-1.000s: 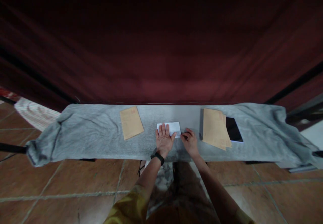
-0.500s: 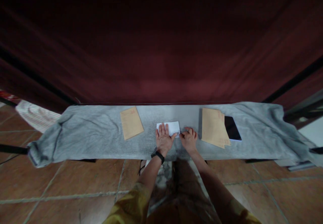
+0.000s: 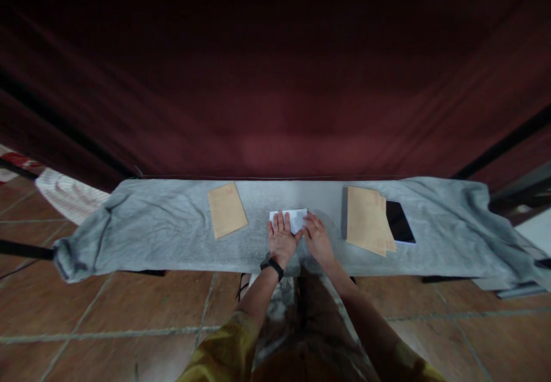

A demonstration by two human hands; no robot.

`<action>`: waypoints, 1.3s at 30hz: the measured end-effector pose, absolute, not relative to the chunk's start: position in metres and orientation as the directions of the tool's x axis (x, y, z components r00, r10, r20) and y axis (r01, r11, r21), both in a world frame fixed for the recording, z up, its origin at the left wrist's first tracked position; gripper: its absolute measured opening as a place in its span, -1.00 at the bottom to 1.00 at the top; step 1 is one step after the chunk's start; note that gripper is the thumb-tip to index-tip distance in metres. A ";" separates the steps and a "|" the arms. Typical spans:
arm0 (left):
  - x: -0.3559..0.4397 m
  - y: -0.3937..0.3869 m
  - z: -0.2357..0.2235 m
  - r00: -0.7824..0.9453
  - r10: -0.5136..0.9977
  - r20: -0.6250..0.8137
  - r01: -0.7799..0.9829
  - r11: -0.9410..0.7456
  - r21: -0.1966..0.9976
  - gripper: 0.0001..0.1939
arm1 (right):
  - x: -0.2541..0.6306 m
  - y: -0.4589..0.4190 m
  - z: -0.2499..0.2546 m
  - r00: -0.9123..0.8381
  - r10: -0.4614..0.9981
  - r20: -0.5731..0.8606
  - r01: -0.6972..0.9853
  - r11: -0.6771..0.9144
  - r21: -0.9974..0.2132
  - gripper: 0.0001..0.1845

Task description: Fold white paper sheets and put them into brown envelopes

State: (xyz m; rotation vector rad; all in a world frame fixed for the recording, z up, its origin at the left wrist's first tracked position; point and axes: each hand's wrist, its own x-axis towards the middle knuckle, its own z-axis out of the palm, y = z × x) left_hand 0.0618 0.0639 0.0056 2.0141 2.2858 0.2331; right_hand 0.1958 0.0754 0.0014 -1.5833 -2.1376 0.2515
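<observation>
A folded white paper (image 3: 298, 216) lies on the grey cloth in front of me. My left hand (image 3: 282, 238) rests flat on its left part, fingers stretched out and spread, a black band around the wrist. At the paper's right edge is my right hand (image 3: 317, 238), its thumb and fingers slightly bent and touching the sheet. Its fingertips are small and partly blurred. On the left sits a single brown envelope (image 3: 227, 209), apart from both hands. To the right of my right hand is a stack of brown envelopes (image 3: 365, 220).
The grey cloth (image 3: 163, 221) covers a long, narrow bench. A dark-screened tablet (image 3: 399, 221) lies partly under the envelope stack. Behind the bench hangs a dark red curtain (image 3: 275, 112). Brown floor tiles (image 3: 142, 307) show below the front edge.
My right hand has shifted left and slightly up onto the paper's right edge, its fingers less curled than before. My left hand stays flat on the paper. The whole view has moved slightly.
</observation>
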 end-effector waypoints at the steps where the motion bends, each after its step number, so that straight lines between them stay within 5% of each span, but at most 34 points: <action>1: 0.062 0.063 0.006 -0.121 0.992 0.036 0.978 0.113 0.177 -0.22 | 0.194 0.078 0.001 -0.291 0.925 0.243 0.837 0.369 -0.404 -0.55; 8: 0.062 0.064 0.008 -0.141 0.990 0.009 0.978 0.138 0.157 -0.18 | 0.209 0.106 -0.007 -0.443 0.887 0.130 0.815 0.459 -0.354 -0.50; 23: 0.064 0.062 0.010 -0.122 0.991 0.055 0.985 0.114 0.132 -0.11 | 0.242 0.142 -0.026 -0.582 0.804 0.124 0.674 0.562 -0.480 -0.51; 29: 0.092 0.031 0.001 0.106 0.984 0.146 0.976 -0.131 0.177 -0.40 | 0.241 0.141 -0.026 -0.578 0.807 0.121 0.682 0.559 -0.471 -0.48; 39: 0.097 0.018 0.001 0.223 0.966 0.132 0.960 -0.241 0.140 -0.22 | 0.239 0.138 -0.024 -0.563 0.820 0.105 0.703 0.542 -0.461 -0.51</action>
